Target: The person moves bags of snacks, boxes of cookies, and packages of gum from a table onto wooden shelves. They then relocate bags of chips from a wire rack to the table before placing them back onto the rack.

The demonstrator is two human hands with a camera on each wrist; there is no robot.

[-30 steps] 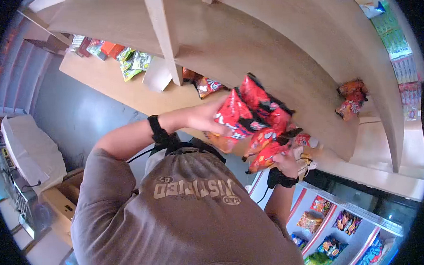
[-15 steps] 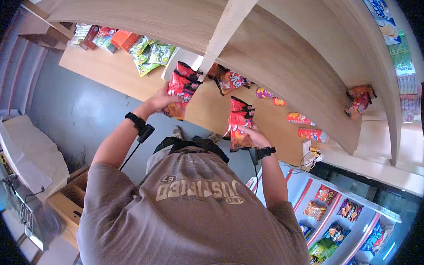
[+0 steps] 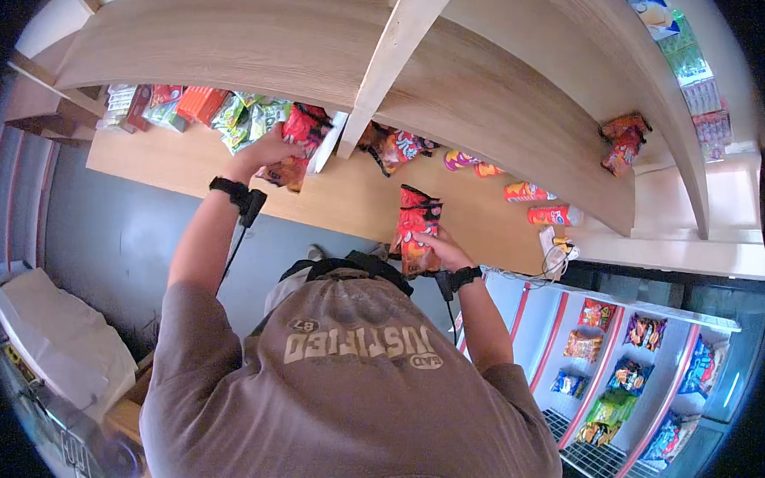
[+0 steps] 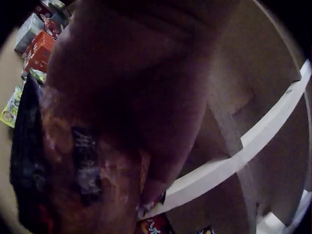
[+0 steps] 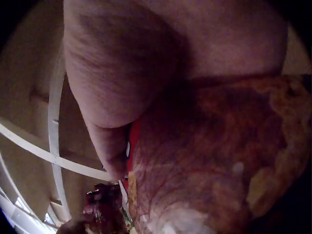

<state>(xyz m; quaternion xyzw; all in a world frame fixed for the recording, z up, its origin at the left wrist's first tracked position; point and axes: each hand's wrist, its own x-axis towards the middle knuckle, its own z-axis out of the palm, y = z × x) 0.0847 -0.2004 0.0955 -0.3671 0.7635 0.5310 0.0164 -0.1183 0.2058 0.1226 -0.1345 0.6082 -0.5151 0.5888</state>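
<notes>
My left hand (image 3: 265, 150) grips red-and-black snack bags (image 3: 306, 126) over the wooden shelf, beside the green snack bags (image 3: 264, 120) and a white panel. In the left wrist view the clear side of a held bag (image 4: 109, 165) shows orange snacks inside. Lower and nearer my body, my right hand (image 3: 443, 247) holds red snack bags (image 3: 419, 213) upright in front of the shelf edge, thumb across the front. The right wrist view shows that bag's transparent side (image 5: 209, 156) close up.
More red snack bags (image 3: 399, 149) lie behind the upright divider (image 3: 399, 52). Red cans (image 3: 529, 191) stand along the shelf to the right. Boxes (image 3: 201, 103) line its left part. A white power strip with cables (image 3: 558, 251) sits at the right end, above a rack of snacks (image 3: 612, 409).
The cluster of bags held together between both hands has been parted. My left hand has carried its bags left towards the green bags; my right hand has drawn its bags towards my body.
</notes>
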